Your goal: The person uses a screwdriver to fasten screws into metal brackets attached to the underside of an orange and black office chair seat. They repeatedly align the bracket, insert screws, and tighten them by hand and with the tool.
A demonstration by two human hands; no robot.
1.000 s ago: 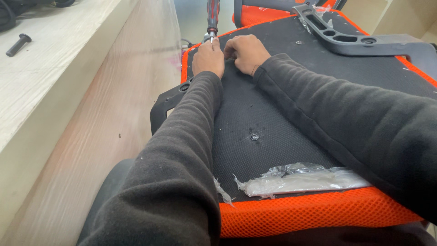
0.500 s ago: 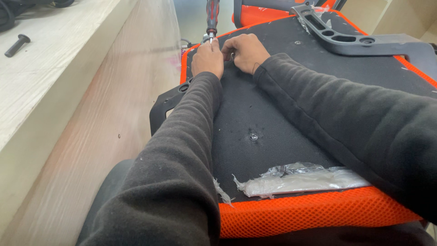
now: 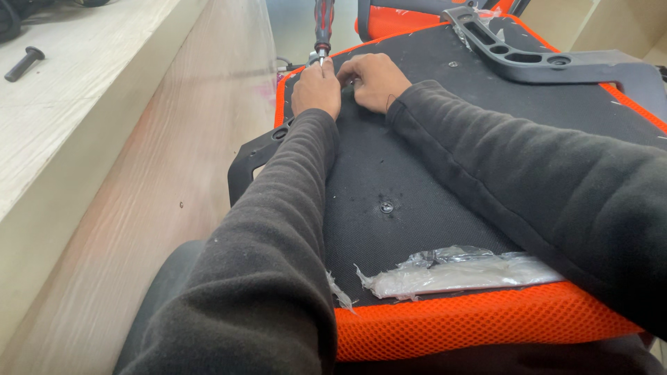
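An upturned chair seat [image 3: 417, 167] with a black fabric underside and an orange mesh rim lies in front of me. Both my hands meet at its far left corner. My left hand [image 3: 316, 87] pinches the metal tip of an upright screwdriver [image 3: 323, 21] with a red and black handle, whose top runs out of view. My right hand [image 3: 375, 80] rests right beside it with fingers curled onto the fabric; anything under them is hidden. Both arms wear dark grey sleeves.
A black plastic armrest bracket [image 3: 528, 55] lies across the seat's far right. A crumpled clear plastic bag [image 3: 458, 271] sits near the front rim, behind a screw point [image 3: 386, 207]. A wooden bench [image 3: 104, 139] stands to the left with a black bolt [image 3: 24, 62] on it.
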